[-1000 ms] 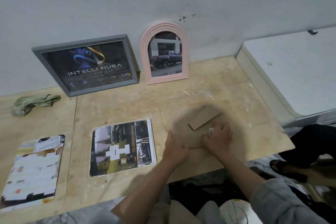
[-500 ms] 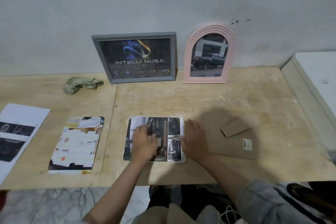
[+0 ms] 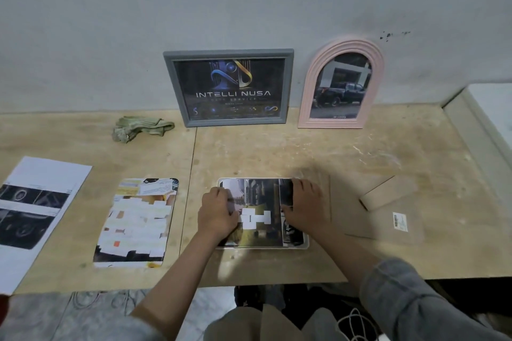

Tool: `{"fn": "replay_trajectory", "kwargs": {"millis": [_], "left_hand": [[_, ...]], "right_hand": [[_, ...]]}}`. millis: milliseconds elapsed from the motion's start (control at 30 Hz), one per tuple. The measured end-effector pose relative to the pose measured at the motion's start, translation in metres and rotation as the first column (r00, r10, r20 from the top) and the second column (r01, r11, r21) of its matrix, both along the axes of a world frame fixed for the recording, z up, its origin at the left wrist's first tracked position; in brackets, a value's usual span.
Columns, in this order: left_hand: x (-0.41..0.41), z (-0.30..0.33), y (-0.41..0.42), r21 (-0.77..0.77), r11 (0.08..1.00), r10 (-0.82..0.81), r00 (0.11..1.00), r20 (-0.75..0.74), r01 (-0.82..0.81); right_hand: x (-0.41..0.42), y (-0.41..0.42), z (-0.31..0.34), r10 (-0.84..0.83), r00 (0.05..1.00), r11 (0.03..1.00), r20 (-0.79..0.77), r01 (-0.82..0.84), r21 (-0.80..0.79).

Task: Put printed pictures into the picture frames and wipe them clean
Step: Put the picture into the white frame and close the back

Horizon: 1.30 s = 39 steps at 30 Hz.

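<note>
At the far left edge of the picture a white printed sheet (image 3: 36, 210) is lying flat on the worktop (image 3: 249, 152), and just right of it a second print with rounded corners (image 3: 137, 223) is lying face up, untouched. Behind these, in the upper left of the worktop, a crumpled green cloth (image 3: 141, 128) is waiting near the wall, presumably for the wiping step. Right of the cloth, a grey frame (image 3: 229, 88) and a pink arched frame (image 3: 341, 84) are being leaned against the wall, both already filled. In the lower centre, the collage print (image 3: 260, 213) is being pressed into a white frame (image 3: 304, 243) lying flat near the front edge. The left hand (image 3: 219, 212) is being laid on the print's left part with fingers curled down onto the paper; whether paper is being pinched cannot be told. The right hand (image 3: 302, 209) is being rested on the right part, fingers bent and pressing downward. The print is judged to be light, thin and limp, likely to crease or slide, so it would best be handled at opposite edges with flat fingertips and eased into the corners. To the right, the brown backing board (image 3: 382, 219) with its stand flap is lying on the worktop; it looks stiff and light, best lifted by an edge.
</note>
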<state>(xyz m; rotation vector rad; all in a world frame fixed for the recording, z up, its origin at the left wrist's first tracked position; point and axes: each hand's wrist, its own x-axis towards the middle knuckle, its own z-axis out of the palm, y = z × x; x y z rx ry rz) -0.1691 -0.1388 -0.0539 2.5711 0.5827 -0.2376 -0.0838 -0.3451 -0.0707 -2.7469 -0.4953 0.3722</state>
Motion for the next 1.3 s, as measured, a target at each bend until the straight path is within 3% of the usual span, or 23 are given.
{"fn": "replay_trajectory", "kwargs": {"millis": [233,667,933,1167,1300], "left_hand": [[0.011,0.003,0.001,0.076,0.996,-0.034,0.993,-0.110,0.042],[0.016,-0.002,0.005,0.106,0.990,-0.079,0.987,-0.138,0.094],[0.024,0.004,0.013,0.068,0.993,-0.085,0.987,-0.133,0.094],[0.027,0.009,0.016,0.053,0.993,-0.097,0.985,-0.145,0.105],[0.028,0.009,0.017,0.041,0.994,-0.091,0.984,-0.150,0.098]], "right_hand": [[0.004,0.001,0.006,0.011,1.000,0.999,-0.006,-0.012,-0.049],[0.002,0.016,0.013,-0.015,0.998,0.988,-0.069,0.004,-0.155],[0.015,0.014,0.017,0.035,0.999,0.970,0.000,-0.034,-0.242],[0.018,0.013,0.021,0.033,0.993,0.985,0.109,-0.014,-0.174],[0.017,0.006,0.024,-0.046,0.999,0.995,0.029,0.043,0.090]]}}
